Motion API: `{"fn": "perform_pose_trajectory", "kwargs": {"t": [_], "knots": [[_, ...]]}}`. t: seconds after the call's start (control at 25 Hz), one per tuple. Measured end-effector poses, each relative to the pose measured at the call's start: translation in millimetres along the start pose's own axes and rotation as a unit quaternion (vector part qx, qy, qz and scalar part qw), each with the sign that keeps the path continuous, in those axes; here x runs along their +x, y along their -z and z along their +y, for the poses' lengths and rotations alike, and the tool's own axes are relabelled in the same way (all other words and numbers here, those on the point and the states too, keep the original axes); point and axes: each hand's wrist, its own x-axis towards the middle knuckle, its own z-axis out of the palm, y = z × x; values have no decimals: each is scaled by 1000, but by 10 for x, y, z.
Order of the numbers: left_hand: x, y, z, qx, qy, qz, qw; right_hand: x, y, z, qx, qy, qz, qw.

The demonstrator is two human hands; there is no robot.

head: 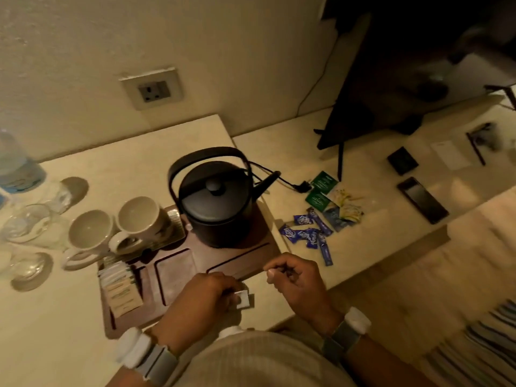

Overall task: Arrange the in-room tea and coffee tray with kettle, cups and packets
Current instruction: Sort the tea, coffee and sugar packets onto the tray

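Observation:
A dark wooden tray [201,254] lies on the counter with a black kettle [216,203] standing at its back. One cream cup [142,219] rests on the tray's back left corner; a second cup [90,233] stands just off it to the left. Pale sachets [120,287] fill the tray's left slot. My left hand [201,298] pinches a small white packet [243,298] at the tray's front right edge. My right hand [297,280] hovers beside it, fingers curled; whether it holds anything is unclear. Blue and green packets [321,216] lie loose right of the tray.
Drinking glasses [28,224] and a water bottle [16,166] stand at the far left. A phone [423,201] and a small dark case [403,160] lie on the lower counter to the right. The kettle's cord [282,180] trails behind it. A wall socket [154,92] sits above.

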Motion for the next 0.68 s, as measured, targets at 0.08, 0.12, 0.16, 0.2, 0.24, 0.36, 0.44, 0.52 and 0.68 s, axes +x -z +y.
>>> {"fn": "perform_pose_trajectory", "kwargs": {"t": [0.08,0.12,0.16,0.2,0.24,0.36,0.44,0.52,0.68], "knots": [[144,-90,150,77,12,-8,997,-29,274,96,16,-26,32,999],[163,-129,204,119,30,-4,992,-40,396,143,27,-37,45,998],[172,-170,258,152,46,3,987,-45,523,189,41,-46,55,997],[174,-193,310,174,60,7,983,-41,647,247,48,-54,65,995],[165,-184,345,185,76,2,980,-23,759,312,48,-62,79,994],[153,-77,388,191,116,-26,974,113,1054,627,16,-108,130,985],[224,-11,494,190,119,-44,974,282,1180,846,-74,-122,138,980],[455,-33,713,137,77,-58,986,486,1212,967,-180,-100,117,972],[1378,-345,1141,173,-9,-69,982,857,1091,1172,-392,-44,-10,919]]}}
